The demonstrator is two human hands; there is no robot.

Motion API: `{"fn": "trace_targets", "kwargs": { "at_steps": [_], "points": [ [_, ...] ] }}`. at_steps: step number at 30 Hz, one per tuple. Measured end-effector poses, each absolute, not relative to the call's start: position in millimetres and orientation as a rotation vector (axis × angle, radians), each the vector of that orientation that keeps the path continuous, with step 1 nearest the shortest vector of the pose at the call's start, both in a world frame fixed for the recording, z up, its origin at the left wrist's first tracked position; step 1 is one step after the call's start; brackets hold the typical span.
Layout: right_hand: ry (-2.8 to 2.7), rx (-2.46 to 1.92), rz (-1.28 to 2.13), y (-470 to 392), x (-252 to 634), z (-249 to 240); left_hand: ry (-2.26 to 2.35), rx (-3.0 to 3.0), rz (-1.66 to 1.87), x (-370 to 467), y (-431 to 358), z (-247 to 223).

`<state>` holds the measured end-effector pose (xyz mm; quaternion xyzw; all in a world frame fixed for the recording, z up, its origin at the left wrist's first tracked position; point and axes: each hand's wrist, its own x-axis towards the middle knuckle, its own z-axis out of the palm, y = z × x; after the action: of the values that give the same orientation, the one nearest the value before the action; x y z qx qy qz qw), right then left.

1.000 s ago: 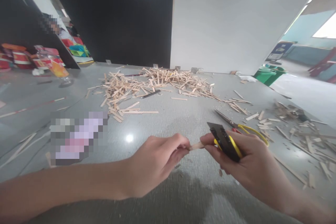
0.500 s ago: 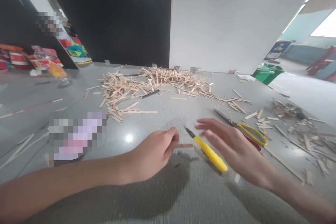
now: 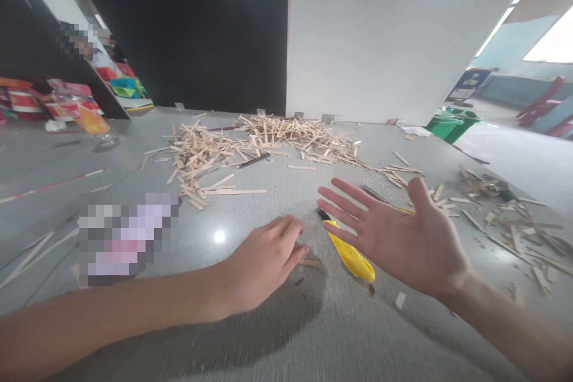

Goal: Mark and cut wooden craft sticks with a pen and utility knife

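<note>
My left hand (image 3: 264, 265) hovers low over the grey table (image 3: 215, 340), thumb and curled fingers apart with nothing visible between them. Just beyond its thumb lies a short wooden stick piece (image 3: 310, 262), partly hidden by the hand. My right hand (image 3: 394, 236) is open, palm turned up and fingers spread. Its fingers cover part of a yellow utility knife (image 3: 353, 259) lying on the tabletop. Behind this hand are scissors (image 3: 373, 192), mostly hidden, with a bit of yellow handle showing.
A pile of wooden sticks (image 3: 206, 152) spreads along the back, with a dark pen (image 3: 253, 160) before it. Scraps of sticks (image 3: 523, 230) litter the right side. A plastic bottle (image 3: 92, 119) lies at left, near a blurred-out item (image 3: 134, 236). Green bins (image 3: 452, 122) stand beyond the table.
My right hand has turned from palm down to palm up. The thumb and fingers of my left hand have parted from the stick piece. The utility knife has shifted slightly.
</note>
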<state>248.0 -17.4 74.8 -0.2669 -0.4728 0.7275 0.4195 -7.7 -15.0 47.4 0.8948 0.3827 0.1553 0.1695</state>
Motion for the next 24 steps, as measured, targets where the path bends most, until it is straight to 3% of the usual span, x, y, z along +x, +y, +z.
{"fn": "trace_targets", "kwargs": {
  "at_steps": [6,13,24],
  "points": [
    [-0.862,-0.485,2.131,-33.4,230.8,68.6,0.869,2.683,0.838,10.6,-27.5,71.6],
    [-0.903,-0.578,2.237,-57.2,209.6,71.5,0.834,2.512,0.510,59.6,-29.3,82.5],
    [-0.878,-0.458,2.308,-65.1,211.0,51.2,0.594,2.271,0.098,39.2,-13.2,109.0]
  ]
}}
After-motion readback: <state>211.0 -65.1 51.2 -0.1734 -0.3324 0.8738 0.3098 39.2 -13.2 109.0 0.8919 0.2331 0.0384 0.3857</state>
